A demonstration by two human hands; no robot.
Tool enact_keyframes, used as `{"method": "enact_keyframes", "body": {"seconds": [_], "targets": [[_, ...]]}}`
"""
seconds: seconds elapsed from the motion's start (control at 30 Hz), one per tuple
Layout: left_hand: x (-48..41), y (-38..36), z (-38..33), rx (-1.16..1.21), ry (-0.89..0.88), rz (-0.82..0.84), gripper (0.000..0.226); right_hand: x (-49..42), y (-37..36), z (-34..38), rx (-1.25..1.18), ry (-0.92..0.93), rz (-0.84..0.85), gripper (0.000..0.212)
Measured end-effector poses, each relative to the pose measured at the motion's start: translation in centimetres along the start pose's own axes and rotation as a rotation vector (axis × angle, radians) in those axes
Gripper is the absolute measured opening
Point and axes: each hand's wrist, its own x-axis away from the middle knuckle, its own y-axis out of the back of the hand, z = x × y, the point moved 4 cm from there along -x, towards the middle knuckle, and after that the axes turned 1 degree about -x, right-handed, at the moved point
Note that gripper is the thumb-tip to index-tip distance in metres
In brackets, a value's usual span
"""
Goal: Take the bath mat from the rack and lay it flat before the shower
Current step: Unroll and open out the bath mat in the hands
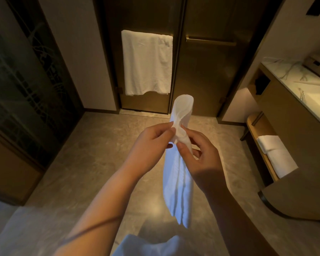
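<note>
Bath mat (177, 174) bunched, folds unreadable; left hand (151, 145) and right hand (198, 154) fingers pinching it mid-air.

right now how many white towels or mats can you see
3, maybe more hidden: the bath mat held in both hands, a towel hanging on the door bar, a folded towel on the vanity's lower shelf.

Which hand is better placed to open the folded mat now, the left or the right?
Probably the left. The left hand pinches only a loose edge of the bath mat near its top, free to pull outward. The right hand wraps the bundle, carrying it.
</note>
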Motion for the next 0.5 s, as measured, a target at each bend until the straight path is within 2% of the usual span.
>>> {"method": "enact_keyframes", "body": {"seconds": [0.1, 0.37, 0.5], "targets": [[0.06, -0.04, 0.07, 0.009, -0.005, 0.008, 0.03, -0.03, 0.23, 0.22, -0.011, 0.001, -0.002, 0.032], [-0.02, -0.35, 0.72, -0.233, -0.054, -0.063, 0.03, 0.53, 0.16, 0.37, -0.014, 0.001, -0.017, 0.031], [-0.04, -0.47, 1.0, -0.282, -0.061, -0.099, 0.028, 0.9, 0.01, 0.23, -0.02, -0.011, -0.067, 0.027]]}}
